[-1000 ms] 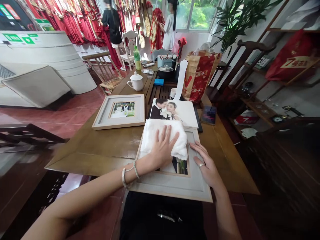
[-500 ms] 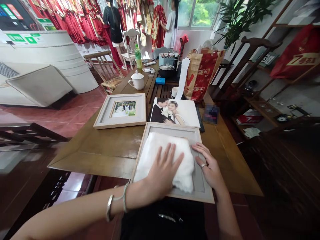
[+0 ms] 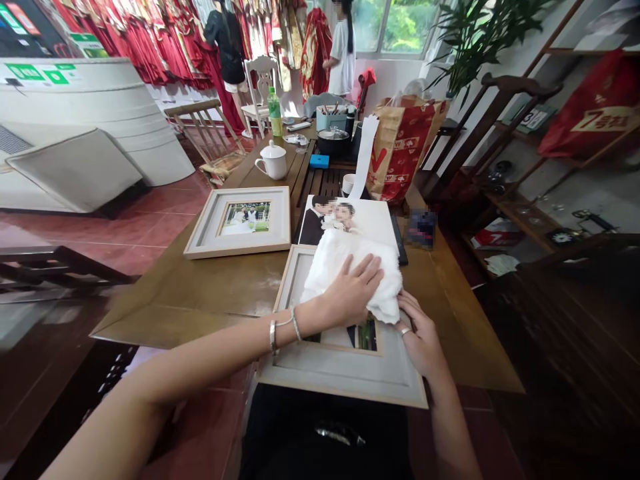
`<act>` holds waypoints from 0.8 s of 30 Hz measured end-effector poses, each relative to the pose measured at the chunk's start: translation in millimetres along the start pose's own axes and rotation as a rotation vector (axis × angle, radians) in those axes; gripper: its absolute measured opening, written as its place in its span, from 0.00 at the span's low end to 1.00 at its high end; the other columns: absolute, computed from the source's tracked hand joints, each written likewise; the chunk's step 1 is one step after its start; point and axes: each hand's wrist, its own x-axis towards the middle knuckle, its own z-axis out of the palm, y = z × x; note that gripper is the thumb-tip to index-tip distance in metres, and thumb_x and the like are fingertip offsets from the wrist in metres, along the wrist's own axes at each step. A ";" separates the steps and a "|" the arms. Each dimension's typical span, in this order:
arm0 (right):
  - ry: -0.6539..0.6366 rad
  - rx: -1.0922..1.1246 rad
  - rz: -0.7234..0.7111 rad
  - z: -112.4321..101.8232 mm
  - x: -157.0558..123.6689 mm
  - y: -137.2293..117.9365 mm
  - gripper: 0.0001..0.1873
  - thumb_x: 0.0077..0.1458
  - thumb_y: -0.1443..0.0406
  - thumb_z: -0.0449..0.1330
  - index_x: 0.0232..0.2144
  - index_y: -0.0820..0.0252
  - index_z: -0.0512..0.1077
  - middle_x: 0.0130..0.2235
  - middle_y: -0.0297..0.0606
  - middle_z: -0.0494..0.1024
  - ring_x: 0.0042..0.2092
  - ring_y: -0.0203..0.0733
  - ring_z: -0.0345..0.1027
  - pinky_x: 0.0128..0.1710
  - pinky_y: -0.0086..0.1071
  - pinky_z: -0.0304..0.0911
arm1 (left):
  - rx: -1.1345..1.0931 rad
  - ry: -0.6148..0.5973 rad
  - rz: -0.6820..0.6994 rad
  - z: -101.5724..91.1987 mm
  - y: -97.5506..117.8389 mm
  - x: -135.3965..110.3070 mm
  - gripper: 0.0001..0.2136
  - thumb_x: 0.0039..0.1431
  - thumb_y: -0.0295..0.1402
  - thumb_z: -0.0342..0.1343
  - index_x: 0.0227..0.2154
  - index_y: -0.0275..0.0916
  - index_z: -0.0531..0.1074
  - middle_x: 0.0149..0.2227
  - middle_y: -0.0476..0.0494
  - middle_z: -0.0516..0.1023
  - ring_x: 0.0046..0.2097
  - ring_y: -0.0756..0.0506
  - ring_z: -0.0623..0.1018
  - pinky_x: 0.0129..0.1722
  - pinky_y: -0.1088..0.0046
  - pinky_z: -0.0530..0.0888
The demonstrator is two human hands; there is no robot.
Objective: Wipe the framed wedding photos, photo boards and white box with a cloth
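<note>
A large grey picture frame (image 3: 345, 370) lies flat at the near edge of the wooden table (image 3: 210, 300), overhanging it toward me. My left hand (image 3: 353, 290) presses flat, fingers spread, on a white fluffy cloth (image 3: 360, 257) over the frame's upper right part. My right hand (image 3: 420, 337), wearing a ring, rests with fingers down on the frame's right border, partly tucked under the cloth's edge. Part of the photo inside the frame shows below the cloth.
A smaller framed photo (image 3: 239, 222) lies to the left, a frameless wedding print (image 3: 350, 217) just behind the cloth. Farther back stand a white lidded cup (image 3: 273, 161), a red-and-tan paper bag (image 3: 400, 150) and a green bottle (image 3: 274, 115). Two people stand by red garments at the back.
My left hand slid the cloth down toward me over the frame, then back up and to the right. The right hand stayed on the frame's right border.
</note>
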 end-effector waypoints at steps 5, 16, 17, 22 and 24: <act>-0.011 0.012 -0.014 -0.6 1.5 -3.5 0.14 0.58 0.65 0.53 0.44 0.53 0.74 0.52 0.42 0.73 0.60 0.48 0.58 0.60 0.47 0.53 | -0.050 -0.137 -0.128 -10.4 43.2 -50.9 0.35 0.53 0.33 0.53 0.61 0.20 0.50 0.66 0.19 0.46 0.67 0.27 0.47 0.60 0.42 0.52; -0.033 -0.006 -0.012 -1.4 2.6 -5.2 0.15 0.61 0.60 0.51 0.47 0.52 0.72 0.54 0.40 0.71 0.61 0.48 0.56 0.62 0.49 0.49 | -0.163 -0.204 0.016 -11.7 94.1 -91.6 0.35 0.57 0.39 0.53 0.63 0.26 0.51 0.65 0.24 0.48 0.66 0.25 0.49 0.58 0.38 0.56; -0.039 -0.014 -0.020 -1.6 2.5 -5.2 0.15 0.61 0.61 0.52 0.48 0.52 0.72 0.54 0.41 0.71 0.61 0.48 0.56 0.62 0.49 0.49 | -0.129 -0.212 -0.041 -9.6 91.1 -86.1 0.35 0.56 0.37 0.54 0.63 0.26 0.50 0.66 0.24 0.47 0.66 0.25 0.47 0.58 0.36 0.55; -0.068 -0.053 -0.052 -1.8 1.8 -5.3 0.16 0.60 0.61 0.54 0.50 0.52 0.70 0.54 0.41 0.71 0.62 0.48 0.55 0.62 0.50 0.50 | 0.027 -0.131 -0.346 0.3 51.5 -49.0 0.36 0.55 0.32 0.55 0.64 0.28 0.47 0.67 0.26 0.40 0.66 0.25 0.43 0.59 0.34 0.51; -0.068 -0.061 -0.056 -1.6 1.6 -5.1 0.16 0.60 0.61 0.54 0.50 0.52 0.70 0.55 0.41 0.71 0.62 0.49 0.54 0.62 0.51 0.50 | 0.077 -0.079 -0.369 -1.7 32.2 -40.6 0.34 0.56 0.27 0.53 0.64 0.28 0.47 0.67 0.27 0.39 0.67 0.28 0.42 0.60 0.38 0.50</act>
